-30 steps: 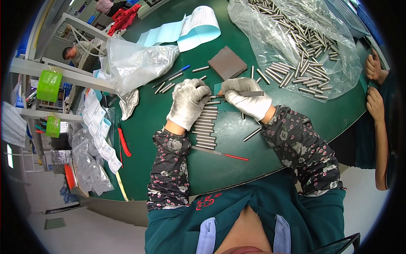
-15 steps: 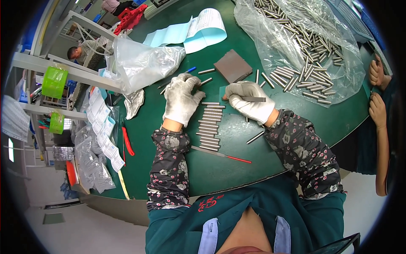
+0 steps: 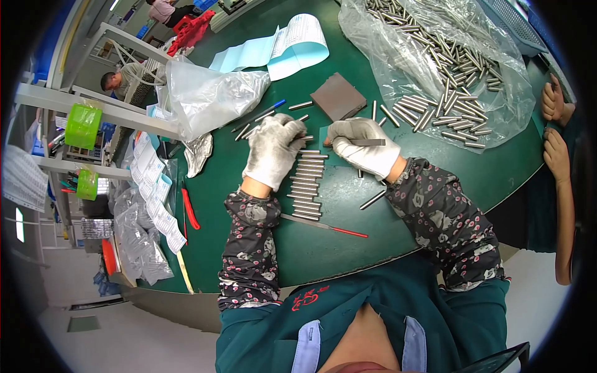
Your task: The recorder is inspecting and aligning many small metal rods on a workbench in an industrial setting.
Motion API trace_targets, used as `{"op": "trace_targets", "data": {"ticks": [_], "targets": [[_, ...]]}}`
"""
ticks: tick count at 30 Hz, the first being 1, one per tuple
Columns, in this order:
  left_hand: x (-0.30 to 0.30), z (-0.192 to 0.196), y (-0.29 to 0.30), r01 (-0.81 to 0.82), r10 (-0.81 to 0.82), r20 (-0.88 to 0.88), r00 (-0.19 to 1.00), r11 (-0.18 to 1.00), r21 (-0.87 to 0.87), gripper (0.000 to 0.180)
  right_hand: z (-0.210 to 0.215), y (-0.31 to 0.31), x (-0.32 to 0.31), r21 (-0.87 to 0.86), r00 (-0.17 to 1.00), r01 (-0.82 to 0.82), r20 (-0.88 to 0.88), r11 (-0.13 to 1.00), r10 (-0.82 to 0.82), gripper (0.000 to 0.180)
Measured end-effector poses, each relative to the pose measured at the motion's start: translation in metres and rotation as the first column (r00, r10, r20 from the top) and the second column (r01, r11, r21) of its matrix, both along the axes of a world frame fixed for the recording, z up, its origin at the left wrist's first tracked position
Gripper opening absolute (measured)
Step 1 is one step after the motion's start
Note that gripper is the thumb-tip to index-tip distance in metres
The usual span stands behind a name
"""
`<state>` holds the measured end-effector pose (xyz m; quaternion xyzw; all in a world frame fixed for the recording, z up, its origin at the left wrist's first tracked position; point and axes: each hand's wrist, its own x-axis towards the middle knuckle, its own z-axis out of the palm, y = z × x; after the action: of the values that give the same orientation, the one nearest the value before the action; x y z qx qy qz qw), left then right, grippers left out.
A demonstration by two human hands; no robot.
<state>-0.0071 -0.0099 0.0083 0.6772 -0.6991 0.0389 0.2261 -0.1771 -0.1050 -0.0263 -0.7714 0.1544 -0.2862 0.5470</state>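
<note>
My left hand (image 3: 272, 152), in a white work glove, has its fingers closed at the top of a column of short metal pins (image 3: 306, 186). A short pin end (image 3: 308, 138) sticks out from its fingertips. My right hand (image 3: 364, 148), gloved too, is closed around a thin flat grey bar (image 3: 368, 142), which lies crosswise over the fingers. Its fingertips are beside a small green piece (image 3: 323, 133) on the table. Just beyond lies a brown-grey square block (image 3: 338, 97). A thin file with a red handle (image 3: 349, 232) rests below the column.
A clear plastic bag (image 3: 429, 68) spills many pins at the far right. Loose pins (image 3: 373, 199) lie near my right wrist. Blue-white paper (image 3: 298, 46), another bag (image 3: 211, 93), a blue pen (image 3: 261, 114) and red-handled pliers (image 3: 189, 208) are leftward. Another person's hands (image 3: 553, 124) are at right.
My left hand has moved right and toward me, from loose pins to the top of the column; its spread fingers have closed. My right hand keeps the grey bar in about the same place.
</note>
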Motion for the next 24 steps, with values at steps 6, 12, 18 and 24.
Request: {"op": "trace_targets", "data": {"ticks": [6, 12, 18, 24], "targets": [[-0.0042, -0.0113, -0.0053, 0.046, -0.042, -0.053, 0.998, 0.996, 0.072, 0.016, -0.0031, 0.0013, -0.0015, 0.228, 0.996, -0.021, 0.086, 0.973, 0.001, 0.011], [-0.0040, -0.0100, -0.0071, 0.064, -0.059, -0.070, 0.996, 0.995, 0.070, 0.016, 0.0003, 0.0030, -0.0014, 0.256, 0.995, -0.010, 0.100, 0.967, -0.017, 0.011], [-0.0046, -0.0094, -0.0072, 0.061, -0.057, -0.059, 0.997, 0.996, 0.066, 0.016, 0.0010, 0.0029, -0.0011, 0.210, 0.995, 0.017, 0.092, 0.977, -0.037, 0.010], [-0.0058, -0.0082, -0.0067, 0.061, -0.057, -0.053, 0.997, 0.996, 0.064, 0.016, 0.0030, 0.0035, -0.0014, 0.201, 0.995, 0.020, 0.095, 0.979, -0.040, 0.010]]}}
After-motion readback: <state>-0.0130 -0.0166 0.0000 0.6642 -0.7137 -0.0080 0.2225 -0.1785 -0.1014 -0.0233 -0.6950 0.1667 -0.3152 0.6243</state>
